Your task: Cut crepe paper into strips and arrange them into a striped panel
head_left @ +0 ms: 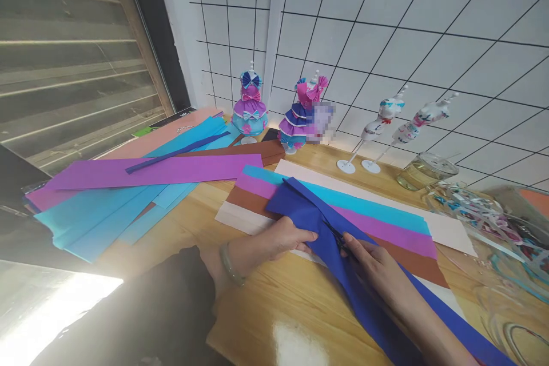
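Right hand (372,258) was closed around scissors (333,230), blades at blue paper (298,204); left hand (288,237) pinched the sheet. Clean cutting likely needed tautness, short straight snips.

On the desk (253,320), overlapping loose sheets (193,171) lie to the left, and side-by-side strips (386,220) lie in the middle, beneath a long sheet (295,203) with scissors (334,233) at it. Behind, along the wall (351,46), stand two dressed mannequins (251,106), then two slimmer mannequins (377,128) further right. Right of these sits a jar (426,174), with tangled ribbons (493,217) before it at the right.
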Demonstrator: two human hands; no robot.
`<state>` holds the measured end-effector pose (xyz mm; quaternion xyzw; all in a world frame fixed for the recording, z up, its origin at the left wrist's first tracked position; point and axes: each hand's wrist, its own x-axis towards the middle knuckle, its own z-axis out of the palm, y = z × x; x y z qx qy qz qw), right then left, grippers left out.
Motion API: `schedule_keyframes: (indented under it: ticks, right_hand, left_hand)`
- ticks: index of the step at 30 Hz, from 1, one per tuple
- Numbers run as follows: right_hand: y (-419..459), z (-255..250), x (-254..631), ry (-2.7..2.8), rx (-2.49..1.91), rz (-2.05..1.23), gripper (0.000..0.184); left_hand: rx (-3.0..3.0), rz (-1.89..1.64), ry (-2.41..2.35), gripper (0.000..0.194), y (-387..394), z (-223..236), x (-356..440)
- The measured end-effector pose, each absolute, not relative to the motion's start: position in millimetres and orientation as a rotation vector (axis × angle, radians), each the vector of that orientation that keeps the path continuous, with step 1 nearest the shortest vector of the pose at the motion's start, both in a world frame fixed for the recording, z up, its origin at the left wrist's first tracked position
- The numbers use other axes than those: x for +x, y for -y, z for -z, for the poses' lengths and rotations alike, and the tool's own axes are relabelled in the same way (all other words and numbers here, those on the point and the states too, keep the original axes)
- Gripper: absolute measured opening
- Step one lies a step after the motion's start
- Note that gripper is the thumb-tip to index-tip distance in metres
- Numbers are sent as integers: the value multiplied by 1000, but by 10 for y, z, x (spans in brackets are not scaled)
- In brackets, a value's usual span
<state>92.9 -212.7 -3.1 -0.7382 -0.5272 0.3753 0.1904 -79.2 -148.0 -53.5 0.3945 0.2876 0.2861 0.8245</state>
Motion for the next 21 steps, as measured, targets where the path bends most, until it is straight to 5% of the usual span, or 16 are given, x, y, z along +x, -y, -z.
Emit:
schedule_keyframes:
  ticks: [21]
  right_hand:
    - [2045, -16, 863, 1489, -2051, -1055, 52]
  left_hand:
    - [865, -630, -592, 44, 1478, 546, -802]
